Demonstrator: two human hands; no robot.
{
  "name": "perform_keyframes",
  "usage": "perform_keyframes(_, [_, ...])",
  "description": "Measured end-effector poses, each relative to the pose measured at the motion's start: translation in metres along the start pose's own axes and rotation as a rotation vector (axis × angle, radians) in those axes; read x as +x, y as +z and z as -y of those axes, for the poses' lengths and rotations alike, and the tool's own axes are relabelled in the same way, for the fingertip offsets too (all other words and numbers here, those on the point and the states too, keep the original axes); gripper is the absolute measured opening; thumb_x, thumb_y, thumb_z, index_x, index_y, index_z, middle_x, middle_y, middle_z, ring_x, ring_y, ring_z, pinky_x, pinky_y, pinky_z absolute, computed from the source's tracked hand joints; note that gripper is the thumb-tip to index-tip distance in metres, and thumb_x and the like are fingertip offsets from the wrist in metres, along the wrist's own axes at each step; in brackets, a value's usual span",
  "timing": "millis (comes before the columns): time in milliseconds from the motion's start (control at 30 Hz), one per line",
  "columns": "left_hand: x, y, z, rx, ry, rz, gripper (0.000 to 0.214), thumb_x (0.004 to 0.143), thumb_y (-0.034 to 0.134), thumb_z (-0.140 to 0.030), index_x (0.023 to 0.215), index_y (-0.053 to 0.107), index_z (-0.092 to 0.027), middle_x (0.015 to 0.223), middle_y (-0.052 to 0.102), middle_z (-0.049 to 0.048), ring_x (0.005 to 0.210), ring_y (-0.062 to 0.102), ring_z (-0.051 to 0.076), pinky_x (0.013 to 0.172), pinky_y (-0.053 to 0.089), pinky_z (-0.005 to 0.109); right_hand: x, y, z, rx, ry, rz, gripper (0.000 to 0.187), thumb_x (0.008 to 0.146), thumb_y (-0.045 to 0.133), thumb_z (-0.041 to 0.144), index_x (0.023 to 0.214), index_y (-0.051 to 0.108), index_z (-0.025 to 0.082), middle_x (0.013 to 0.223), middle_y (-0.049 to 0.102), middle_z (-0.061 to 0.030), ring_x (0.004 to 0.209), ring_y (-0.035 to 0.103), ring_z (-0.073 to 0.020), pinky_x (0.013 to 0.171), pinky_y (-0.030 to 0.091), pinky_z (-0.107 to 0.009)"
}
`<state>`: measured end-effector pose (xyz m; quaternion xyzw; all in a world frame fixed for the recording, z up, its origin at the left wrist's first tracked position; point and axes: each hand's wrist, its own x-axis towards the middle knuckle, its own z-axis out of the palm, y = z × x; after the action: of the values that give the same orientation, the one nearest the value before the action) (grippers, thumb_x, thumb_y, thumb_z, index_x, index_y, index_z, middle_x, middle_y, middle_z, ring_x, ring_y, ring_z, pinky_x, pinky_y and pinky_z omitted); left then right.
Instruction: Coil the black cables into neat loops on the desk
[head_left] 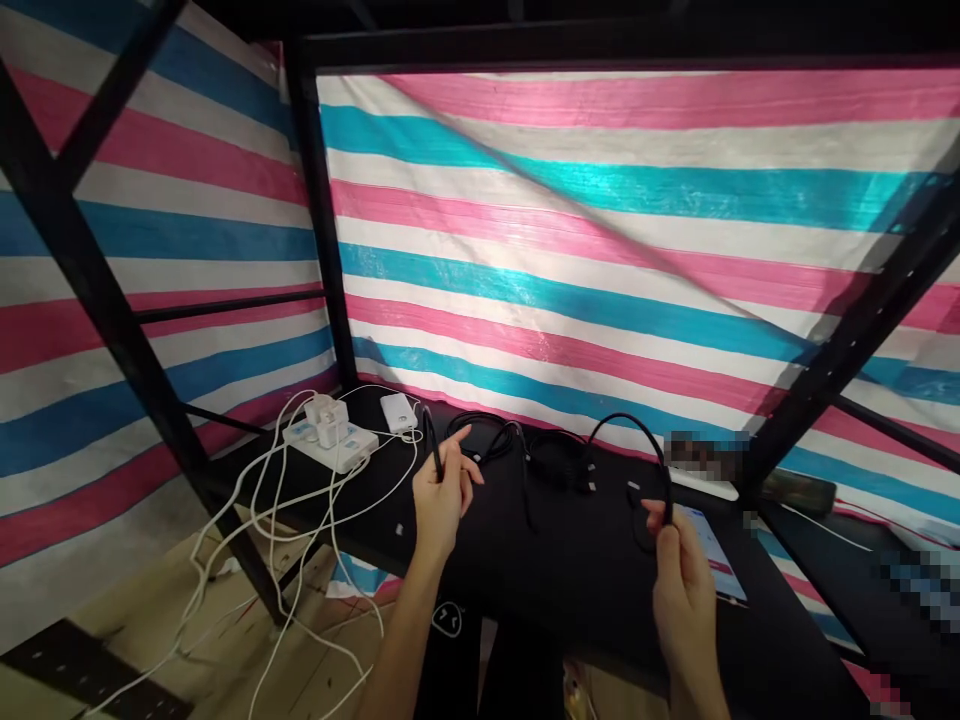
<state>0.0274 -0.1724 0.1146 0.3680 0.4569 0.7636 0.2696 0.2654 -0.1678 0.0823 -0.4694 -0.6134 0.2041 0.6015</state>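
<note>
My left hand (442, 495) is raised over the black table (570, 580) and pinches one end of a black cable (433, 440), which sticks up from its fingers. My right hand (679, 575) is closed on another stretch of black cable (637, 425) that arches up and loops back down by a small plug. Between the hands lies a tangle of black cables (555, 455) on the tabletop. A phone (716, 555) with a lit screen lies just beyond my right hand.
A white power strip (334, 440) with white chargers and a white power bank (399, 412) sit at the table's left end, white cords trailing to the floor. Black frame posts (319, 220) and striped tarpaulin walls surround the table. A dark device (799, 492) lies at the right.
</note>
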Motion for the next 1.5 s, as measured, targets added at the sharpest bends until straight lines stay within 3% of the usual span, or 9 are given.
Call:
perform_keyframes(133, [-0.024,-0.001,-0.022,0.056,-0.082,0.247,0.051,0.084,0.052,-0.047,0.125,0.054,-0.017,0.066,0.062,-0.0004,0.029,0.036,0.001,0.030,0.020,0.016,-0.030,0.004,0.024,0.116,0.056,-0.062,0.028,0.094,0.037,0.042,0.100,0.054,0.020,0.095,0.053,-0.0055,0.078,0.050,-0.0173,0.073,0.039,-0.030])
perform_keyframes(267, [-0.039,0.001,-0.034,0.196,-0.128,0.450,0.040,0.082,0.054,-0.044,0.109,0.065,-0.016,0.078,0.066,0.0044,0.034,0.046,0.004,0.032,0.025,0.017,-0.035,-0.003,0.045,0.180,0.039,0.018,0.028,0.095,0.035,0.042,0.095,0.053,0.021,0.063,0.041,0.0037,0.055,0.040,-0.0131,0.054,0.033,-0.025])
perform_keyframes(433, [-0.064,0.018,-0.022,0.313,-0.157,0.591,0.038,0.083,0.053,-0.045,0.089,0.071,-0.013,0.075,0.070,0.0081,0.047,0.056,0.009,0.041,0.037,0.019,-0.044,-0.004,0.058,0.155,0.003,0.080,0.027,0.095,0.034,0.039,0.092,0.053,0.021,0.058,0.036,0.0055,0.051,0.037,-0.0119,0.051,0.030,-0.023])
perform_keyframes(700, [-0.074,0.039,-0.027,-0.133,-0.345,0.428,0.045,0.082,0.050,-0.056,0.092,0.061,-0.013,0.081,0.070,0.0089,0.066,0.065,0.016,0.062,0.049,0.026,-0.049,-0.001,0.069,0.047,0.000,0.491,0.029,0.096,0.033,0.029,0.096,0.060,0.020,0.060,0.046,0.0038,0.057,0.042,-0.0125,0.063,0.035,-0.025])
perform_keyframes(867, [-0.070,0.046,-0.034,-0.124,-0.433,0.485,0.051,0.078,0.050,-0.064,0.095,0.056,-0.015,0.065,0.065,0.0032,0.059,0.062,0.015,0.044,0.037,0.019,-0.045,0.002,0.074,0.015,0.016,0.573,0.030,0.095,0.033,0.023,0.090,0.062,0.022,0.062,0.048,0.0051,0.057,0.045,-0.0109,0.080,0.038,-0.029])
perform_keyframes(1000, [-0.067,0.044,-0.035,-0.009,-0.419,0.505,0.041,0.076,0.064,-0.049,0.101,0.050,-0.020,0.058,0.059,-0.0042,0.061,0.063,0.015,0.046,0.035,0.017,-0.040,0.005,0.071,0.070,0.042,0.642,0.032,0.095,0.035,0.021,0.084,0.064,0.020,0.061,0.051,0.0040,0.058,0.048,-0.0110,0.067,0.040,-0.023])
perform_keyframes(1167, [-0.058,0.038,-0.040,0.058,-0.354,0.505,0.033,0.078,0.063,-0.040,0.103,0.052,-0.021,0.046,0.040,-0.0104,0.046,0.054,0.010,0.048,0.040,0.019,-0.028,0.004,0.054,0.163,0.096,0.678,0.023,0.094,0.044,0.023,0.096,0.068,0.022,0.086,0.066,-0.0001,0.079,0.060,-0.0137,0.074,0.043,-0.023])
perform_keyframes(1333, [-0.043,0.044,-0.043,0.274,-0.190,0.297,0.028,0.079,0.060,-0.040,0.099,0.061,-0.020,0.043,0.020,-0.0127,0.031,0.018,0.002,0.034,0.016,0.014,-0.011,-0.005,0.033,0.112,0.165,0.563,0.023,0.093,0.045,0.023,0.103,0.066,0.025,0.096,0.067,-0.0009,0.092,0.060,-0.0162,0.084,0.042,-0.028])
perform_keyframes(1500, [-0.029,0.052,-0.033,0.687,0.103,0.263,0.019,0.073,0.059,-0.027,0.086,0.072,-0.021,0.061,0.059,-0.0033,0.051,0.050,0.009,0.048,0.039,0.018,-0.001,-0.010,0.018,0.113,0.240,0.531,0.024,0.093,0.044,0.023,0.104,0.065,0.026,0.091,0.066,-0.0006,0.087,0.061,-0.0152,0.081,0.044,-0.028])
